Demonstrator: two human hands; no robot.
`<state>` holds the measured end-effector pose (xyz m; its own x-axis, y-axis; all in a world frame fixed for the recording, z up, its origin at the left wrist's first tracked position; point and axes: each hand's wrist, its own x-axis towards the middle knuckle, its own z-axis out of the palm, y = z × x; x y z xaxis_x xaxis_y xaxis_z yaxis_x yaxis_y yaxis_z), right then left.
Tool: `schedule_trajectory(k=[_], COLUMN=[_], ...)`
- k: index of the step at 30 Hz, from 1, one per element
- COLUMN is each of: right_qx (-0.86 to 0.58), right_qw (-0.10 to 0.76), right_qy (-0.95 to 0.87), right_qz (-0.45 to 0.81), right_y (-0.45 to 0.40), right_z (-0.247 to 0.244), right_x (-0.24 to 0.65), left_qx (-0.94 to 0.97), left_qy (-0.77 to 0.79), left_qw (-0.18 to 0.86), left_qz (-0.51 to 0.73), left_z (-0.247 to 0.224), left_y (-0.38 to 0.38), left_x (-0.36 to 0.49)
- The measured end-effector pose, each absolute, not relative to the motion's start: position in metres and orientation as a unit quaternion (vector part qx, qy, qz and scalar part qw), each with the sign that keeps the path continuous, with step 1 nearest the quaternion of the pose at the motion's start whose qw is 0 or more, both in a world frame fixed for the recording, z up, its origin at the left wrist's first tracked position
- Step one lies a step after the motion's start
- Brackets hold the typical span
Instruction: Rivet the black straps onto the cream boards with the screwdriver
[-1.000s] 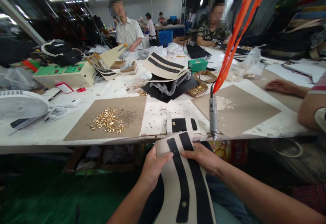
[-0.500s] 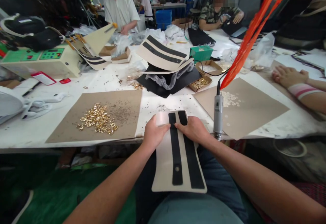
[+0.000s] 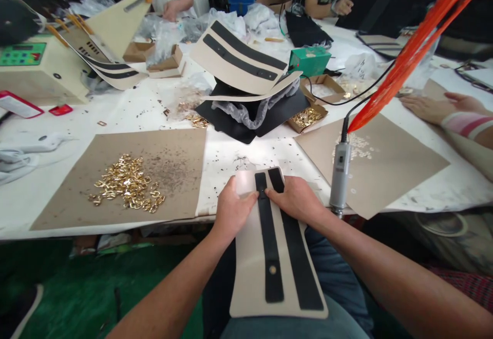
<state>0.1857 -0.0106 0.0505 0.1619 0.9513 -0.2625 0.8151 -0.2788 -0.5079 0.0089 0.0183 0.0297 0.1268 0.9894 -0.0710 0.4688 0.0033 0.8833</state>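
A beige panel [image 3: 250, 277] with two black strips along it rests across my lap, its far end at the table's front edge. My left hand [image 3: 234, 208] grips its left edge with the thumb on top. On the opposite side, my right hand [image 3: 298, 200] holds the other edge. Both thumb tips press close together on the left black strip [image 3: 265, 226], at a small spot whose detail I cannot make out. Nearer my body, a small round metal fitting [image 3: 272, 270] sits in that strip. Fingers under the panel are hidden.
Gold clasps [image 3: 129, 182] are heaped on a brown sheet at left. Similar panels [image 3: 239, 67] are stacked ahead. To the right, a grey electric screwdriver [image 3: 341, 174] hangs beneath orange strands, near small pale rings [image 3: 360, 146]. Another person's hands [image 3: 431, 105] rest at far right.
The view has tilted down and come closer to the table. Both hands keep their hold on the panel, with the thumbs at about the same spot; its near end appears slightly lower.
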Motion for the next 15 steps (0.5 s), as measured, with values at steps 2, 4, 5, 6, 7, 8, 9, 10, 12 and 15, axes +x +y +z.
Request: schedule_trajectory(k=[2, 4, 5, 6, 7, 8, 9, 10, 12, 15], right_qx=[-0.753, -0.754, -0.755, -0.756, -0.756, -0.755, -0.754, -0.754, -0.756, -0.759], right_qw=[0.113, 0.104, 0.101, 0.097, 0.095, 0.092, 0.089, 0.085, 0.078, 0.074], right_qy=[-0.59, -0.59, -0.59, -0.591, -0.592, -0.594, -0.596, -0.597, -0.594, -0.588], right_qz=[0.267, 0.267, 0.266, 0.264, 0.263, 0.262, 0.261, 0.261, 0.264, 0.268], right_y=[-0.009, -0.007, -0.006, -0.005, -0.005, -0.004, -0.003, -0.002, 0.0, 0.001], right_z=[0.049, 0.047, 0.046, 0.046, 0.046, 0.046, 0.046, 0.046, 0.047, 0.05], right_x=[0.185, 0.185, 0.185, 0.186, 0.186, 0.186, 0.187, 0.187, 0.187, 0.187], left_qx=[0.632, 0.635, 0.636, 0.637, 0.638, 0.641, 0.644, 0.649, 0.66, 0.689], left_qy=[0.583, 0.584, 0.583, 0.583, 0.583, 0.583, 0.583, 0.582, 0.578, 0.555], left_qw=[0.407, 0.406, 0.407, 0.408, 0.408, 0.405, 0.398, 0.39, 0.367, 0.319], left_qz=[0.308, 0.303, 0.3, 0.297, 0.294, 0.293, 0.294, 0.297, 0.309, 0.339], left_z=[0.031, 0.031, 0.031, 0.03, 0.03, 0.029, 0.027, 0.025, 0.022, 0.02], left_y=[0.019, 0.02, 0.021, 0.021, 0.021, 0.022, 0.022, 0.021, 0.02, 0.018], left_x=[0.009, 0.009, 0.009, 0.008, 0.008, 0.008, 0.008, 0.008, 0.008, 0.008])
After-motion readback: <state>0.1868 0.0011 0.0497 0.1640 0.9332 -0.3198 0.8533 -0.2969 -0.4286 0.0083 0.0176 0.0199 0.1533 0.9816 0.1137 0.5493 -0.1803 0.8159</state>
